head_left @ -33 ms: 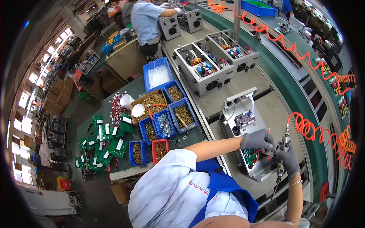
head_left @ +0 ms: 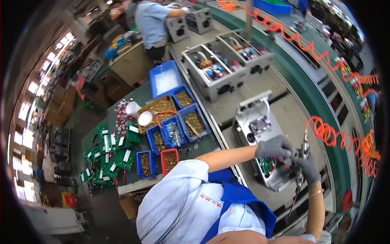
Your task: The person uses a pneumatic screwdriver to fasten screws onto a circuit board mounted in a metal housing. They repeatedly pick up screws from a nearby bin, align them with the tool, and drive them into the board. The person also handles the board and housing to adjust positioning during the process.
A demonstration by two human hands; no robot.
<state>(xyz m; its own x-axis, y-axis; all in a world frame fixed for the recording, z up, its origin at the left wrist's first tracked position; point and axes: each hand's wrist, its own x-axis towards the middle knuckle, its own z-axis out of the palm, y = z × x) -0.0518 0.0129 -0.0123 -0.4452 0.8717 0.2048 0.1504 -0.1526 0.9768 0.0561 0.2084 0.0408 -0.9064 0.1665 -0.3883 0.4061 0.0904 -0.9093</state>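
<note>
My left hand (head_left: 273,147), in a grey glove, is over the near part of an open metal chassis (head_left: 280,131). Its fingers are curled together; whatever they hold is hidden. Just to the right, my gloved right hand (head_left: 309,170) wraps around a pneumatic screwdriver (head_left: 305,149). A red coiled air hose (head_left: 323,130) runs from the tool's top, and its thin bit points down past the chassis edge. Beneath my left hand, a green circuit board (head_left: 267,166) with a red wire shows inside the chassis. Motion blurs the area between both hands.
Left of me, blue bins (head_left: 193,122) and a red bin (head_left: 170,160) hold screws and small parts. Several green circuit boards (head_left: 107,152) lie beyond them. Grey metal housings (head_left: 215,81) stand farther up the bench. A person in a blue shirt (head_left: 152,24) works at the far end.
The view has shifted slightly and blurred. Both hands keep nearly the same places over the chassis, and the right still grips the screwdriver.
</note>
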